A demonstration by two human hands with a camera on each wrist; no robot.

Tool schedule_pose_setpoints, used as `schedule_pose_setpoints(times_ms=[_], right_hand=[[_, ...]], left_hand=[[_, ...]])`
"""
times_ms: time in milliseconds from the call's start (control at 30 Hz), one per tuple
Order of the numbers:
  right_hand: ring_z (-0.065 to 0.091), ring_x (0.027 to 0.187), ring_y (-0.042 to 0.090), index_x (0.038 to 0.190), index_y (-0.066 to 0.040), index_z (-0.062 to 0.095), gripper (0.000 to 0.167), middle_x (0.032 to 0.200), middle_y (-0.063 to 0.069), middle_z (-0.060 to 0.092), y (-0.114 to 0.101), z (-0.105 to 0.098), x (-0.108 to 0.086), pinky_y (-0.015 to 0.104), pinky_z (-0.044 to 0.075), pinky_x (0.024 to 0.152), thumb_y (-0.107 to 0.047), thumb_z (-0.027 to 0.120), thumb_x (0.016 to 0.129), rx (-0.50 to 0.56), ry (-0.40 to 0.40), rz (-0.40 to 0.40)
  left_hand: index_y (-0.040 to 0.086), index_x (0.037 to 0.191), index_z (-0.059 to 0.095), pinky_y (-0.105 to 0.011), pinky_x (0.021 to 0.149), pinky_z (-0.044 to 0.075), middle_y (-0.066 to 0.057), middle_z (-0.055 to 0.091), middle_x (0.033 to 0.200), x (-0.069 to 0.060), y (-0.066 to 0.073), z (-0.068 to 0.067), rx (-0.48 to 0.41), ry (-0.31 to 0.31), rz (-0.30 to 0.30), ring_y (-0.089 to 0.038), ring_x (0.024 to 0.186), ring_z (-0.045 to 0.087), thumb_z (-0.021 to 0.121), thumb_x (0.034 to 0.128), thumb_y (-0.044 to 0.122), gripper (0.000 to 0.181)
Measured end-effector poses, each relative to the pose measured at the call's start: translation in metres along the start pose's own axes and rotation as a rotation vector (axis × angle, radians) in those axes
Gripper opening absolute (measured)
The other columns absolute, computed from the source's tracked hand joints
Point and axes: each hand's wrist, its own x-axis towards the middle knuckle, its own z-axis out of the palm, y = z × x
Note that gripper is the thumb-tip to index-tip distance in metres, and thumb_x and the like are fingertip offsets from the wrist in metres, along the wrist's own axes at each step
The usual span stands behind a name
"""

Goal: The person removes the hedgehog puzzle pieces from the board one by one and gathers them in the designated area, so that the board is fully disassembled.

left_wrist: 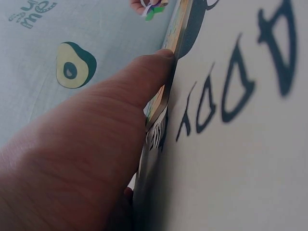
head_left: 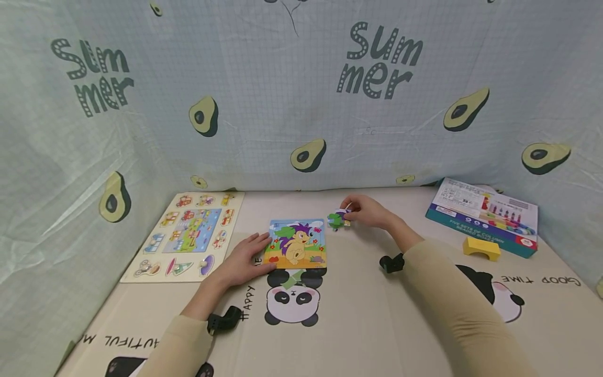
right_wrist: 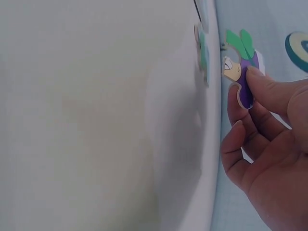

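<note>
Pinching curvy-edged puzzle piece [right_wrist: 244,89], right fingers [right_wrist: 234,143], flat squarish board [head_left: 296,252]

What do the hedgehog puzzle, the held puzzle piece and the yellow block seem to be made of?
The hedgehog puzzle: probably thin wood, printed smooth on top; its edge is tan.
The puzzle piece: likely wood or thick card, with a pale edge beneath its printed face.
The yellow block: smooth and evenly coloured, so perhaps painted wood or plastic.

It's probably a home play corner — hedgehog puzzle [head_left: 296,245], panda-print cover [head_left: 358,314], avocado-print curtain [head_left: 264,78].
</note>
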Motion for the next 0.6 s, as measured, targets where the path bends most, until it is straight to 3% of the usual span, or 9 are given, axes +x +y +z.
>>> schedule_pose_setpoints(times_ms=[600], right_hand=[[0.051, 0.084, 0.021, 0.114, 0.001, 0.063, 0.018, 0.096, 0.009, 0.062, 0.024, -0.015, -0.007, 0.031, 0.042, 0.071, -0.005, 0.066, 0.097, -0.020, -0.043, 0.059]], left_hand=[[0.007, 0.153, 0.044, -0.059, 0.118, 0.022, -0.011, 0.036, 0.160, 0.000, -0.001, 0.000, 0.003, -0.002, 0.008, -0.039, 0.149, 0.022, 0.072, 0.0915, 0.045, 0.077]])
